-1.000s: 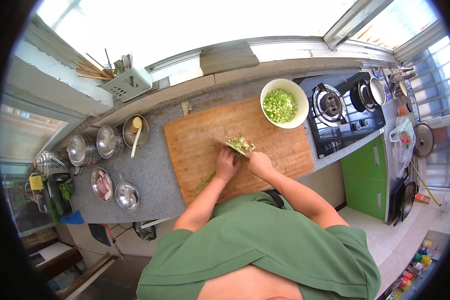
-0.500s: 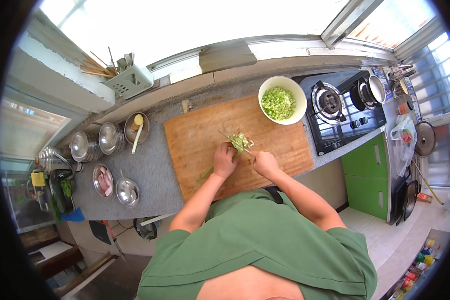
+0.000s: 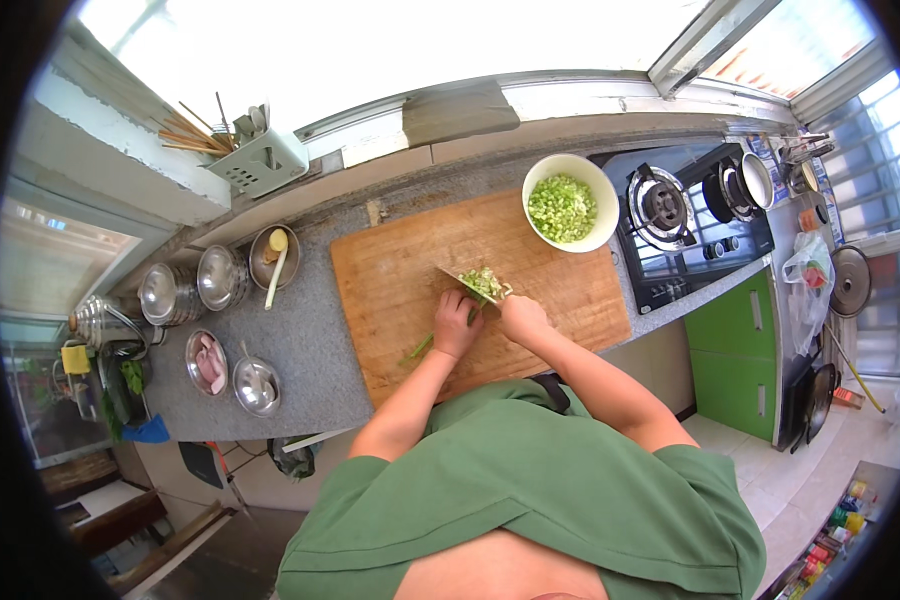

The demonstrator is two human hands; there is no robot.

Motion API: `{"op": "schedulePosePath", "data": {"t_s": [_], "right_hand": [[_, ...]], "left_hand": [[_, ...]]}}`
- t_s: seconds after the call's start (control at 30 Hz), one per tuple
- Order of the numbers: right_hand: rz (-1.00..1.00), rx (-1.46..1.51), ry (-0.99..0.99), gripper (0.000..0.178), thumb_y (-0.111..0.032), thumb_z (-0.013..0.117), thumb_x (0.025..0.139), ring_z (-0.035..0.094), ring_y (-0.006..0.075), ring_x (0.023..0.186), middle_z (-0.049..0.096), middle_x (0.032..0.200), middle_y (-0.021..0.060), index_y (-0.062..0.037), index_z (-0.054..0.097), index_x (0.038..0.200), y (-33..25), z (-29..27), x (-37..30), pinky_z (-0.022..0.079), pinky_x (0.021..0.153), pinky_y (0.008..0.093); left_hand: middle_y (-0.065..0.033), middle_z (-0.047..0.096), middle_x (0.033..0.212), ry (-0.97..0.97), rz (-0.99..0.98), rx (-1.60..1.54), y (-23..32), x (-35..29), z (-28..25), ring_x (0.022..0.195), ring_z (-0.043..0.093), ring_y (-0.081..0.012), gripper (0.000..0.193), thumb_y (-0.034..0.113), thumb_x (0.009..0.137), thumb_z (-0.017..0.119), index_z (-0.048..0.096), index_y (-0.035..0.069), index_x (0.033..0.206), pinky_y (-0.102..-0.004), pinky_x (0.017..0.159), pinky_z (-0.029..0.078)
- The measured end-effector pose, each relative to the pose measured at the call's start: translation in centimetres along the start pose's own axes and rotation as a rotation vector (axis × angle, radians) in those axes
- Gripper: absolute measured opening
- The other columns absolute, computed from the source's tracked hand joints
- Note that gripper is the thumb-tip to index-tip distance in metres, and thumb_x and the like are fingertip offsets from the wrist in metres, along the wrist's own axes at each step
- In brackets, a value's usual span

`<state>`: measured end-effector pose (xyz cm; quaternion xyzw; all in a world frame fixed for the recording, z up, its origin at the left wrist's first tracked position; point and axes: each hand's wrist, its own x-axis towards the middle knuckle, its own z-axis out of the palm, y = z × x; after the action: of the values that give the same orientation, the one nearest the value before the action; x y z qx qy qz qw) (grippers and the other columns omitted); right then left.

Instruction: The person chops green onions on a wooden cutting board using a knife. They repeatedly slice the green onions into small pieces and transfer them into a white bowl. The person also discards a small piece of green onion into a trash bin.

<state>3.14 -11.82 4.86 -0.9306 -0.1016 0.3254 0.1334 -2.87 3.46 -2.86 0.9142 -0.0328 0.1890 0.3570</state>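
My right hand [image 3: 523, 319] is closed round the handle of a kitchen knife [image 3: 462, 283], whose blade slants up to the left across the board. Just left of it, my left hand [image 3: 454, 324] has its fingers curled down on thin green stalks. An uncut end of the stalks [image 3: 420, 347] sticks out behind this hand, toward me. Against the blade's far side lies a small heap of chopped pale-green pieces [image 3: 487, 281]. All of this rests on a large wooden cutting board [image 3: 390, 290]. My fingers hide the stalks' middle.
A white bowl [image 3: 571, 166] of chopped greens stands at the board's far right corner, beside a black gas stove [image 3: 660, 285]. Metal bowls [image 3: 219, 277], one with raw meat [image 3: 209, 364], line the counter at left. A cutlery holder [image 3: 266, 165] sits by the window.
My right hand and the knife have shifted slightly left and away from me, and more of the blade's face shows. My left hand stays on the stalks. The view has moved a little.
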Motion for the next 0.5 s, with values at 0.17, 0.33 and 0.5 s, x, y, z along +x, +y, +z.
{"op": "schedulePosePath", "data": {"t_s": [0.17,0.33,0.5], "right_hand": [[-0.104,0.161,0.121,0.035,-0.010,0.059,0.081,0.068,0.0383,0.092,0.070,0.095,0.0220,-0.0161,0.072,0.113,0.2,0.2,-0.7,0.054,0.082,0.0473],[-0.076,0.165,0.123,0.040,-0.009,0.057,0.080,0.067,0.0402,0.091,0.069,0.091,0.0233,-0.0198,0.071,0.116,0.6,-0.6,-2.4,0.053,0.082,0.0486],[-0.057,0.077,0.080,0.036,-0.009,0.058,0.080,0.067,0.0389,0.092,0.070,0.092,0.0228,-0.0137,0.072,0.113,0.1,-1.1,-3.2,0.054,0.082,0.0485]], "left_hand": [[-0.0146,0.056,0.096,0.002,0.007,-0.002,0.1,0.4,-0.3,0.097,0.054,-0.0358,0.016,0.009,0.069,0.070,0.061,0.006,0.081,-0.0442,0.084,0.049],[-0.0140,0.057,0.099,-0.011,0.038,0.003,0.0,0.6,-0.3,0.099,0.053,-0.0355,0.018,0.010,0.070,0.070,0.060,0.006,0.084,-0.0440,0.086,0.049],[-0.0142,0.057,0.099,-0.024,0.029,0.011,0.2,0.6,-0.6,0.100,0.053,-0.0356,0.019,0.010,0.070,0.069,0.061,0.005,0.086,-0.0443,0.088,0.048]]}}
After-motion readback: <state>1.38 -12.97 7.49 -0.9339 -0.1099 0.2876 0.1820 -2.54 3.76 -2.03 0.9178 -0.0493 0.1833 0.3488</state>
